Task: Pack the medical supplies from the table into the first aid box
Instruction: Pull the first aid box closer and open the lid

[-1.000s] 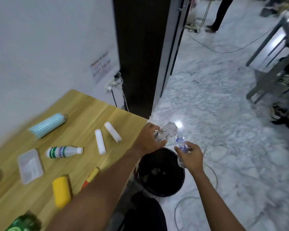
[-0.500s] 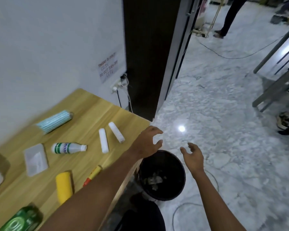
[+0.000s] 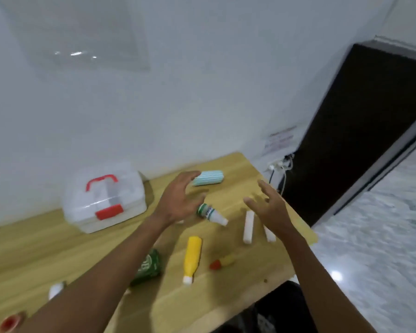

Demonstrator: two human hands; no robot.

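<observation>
A white first aid box (image 3: pixel 103 200) with a red handle and red latch stands shut at the back left of the wooden table (image 3: pixel 46 251). Both hands hover empty above the supplies. My left hand (image 3: pixel 180 198) spreads its fingers over a white bottle with a green label (image 3: pixel 211 213). My right hand (image 3: pixel 267 207) is held apart above two white rolls (image 3: pixel 248 227). A teal striped roll (image 3: pixel 208 178) lies beyond my left hand. Nearer me lie a yellow bottle (image 3: pixel 192 258), a green packet (image 3: pixel 148 266) and a small red-and-yellow item (image 3: pixel 222 261).
The white wall runs behind the table. A wall socket with cables (image 3: pixel 280 164) and a dark door (image 3: pixel 356 131) are at the right. A black bin (image 3: pixel 281 308) stands below the table's right edge. A red-capped item (image 3: pixel 10 323) lies at the bottom left.
My hands held crumpled clear wrapping over the black bin, then let it drop. They have since swung left, empty, over the table, and the first aid box has come into view.
</observation>
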